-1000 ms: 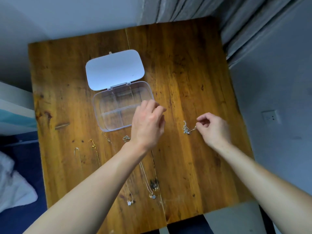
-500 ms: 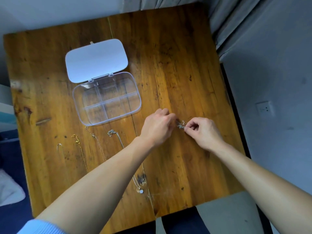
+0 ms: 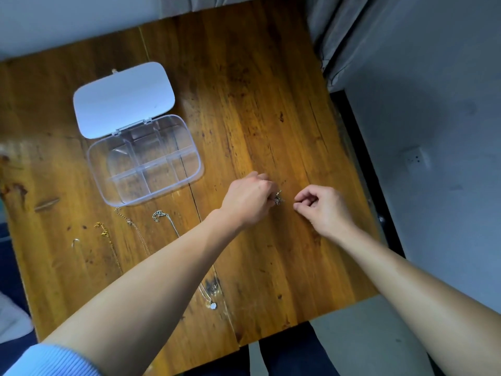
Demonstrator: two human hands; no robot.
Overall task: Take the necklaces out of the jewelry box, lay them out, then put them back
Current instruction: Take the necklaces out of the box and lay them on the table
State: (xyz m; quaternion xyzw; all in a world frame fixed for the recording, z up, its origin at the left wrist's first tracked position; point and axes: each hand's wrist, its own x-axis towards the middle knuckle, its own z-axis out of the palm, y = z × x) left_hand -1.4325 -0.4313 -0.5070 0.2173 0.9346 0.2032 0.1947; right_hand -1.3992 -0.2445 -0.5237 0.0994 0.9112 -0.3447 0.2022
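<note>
The clear jewelry box (image 3: 200, 169) sits open at the table's left, its white lid (image 3: 123, 99) folded back; its compartments look empty. Several necklaces lie in a row in front of it: a gold one (image 3: 104, 233), a thin chain (image 3: 127, 219) and a silver one (image 3: 160, 215) whose pendant (image 3: 213, 305) shows beyond my left forearm. My left hand (image 3: 248, 200) pinches a bunched silver necklace (image 3: 278, 198) just above the wood. My right hand (image 3: 324, 208) is a little to its right, thumb and forefinger pinched on a strand too fine to see clearly.
The wooden table (image 3: 271, 90) ends close behind my right wrist on the right and at the near edge below. Grey curtains (image 3: 325, 31) hang at the back right. A wall socket (image 3: 416, 158) is on the right wall.
My left hand crossed from the box to the bunched necklace and took hold of it. My right hand then drew a short way to the right. The view shifted down and right.
</note>
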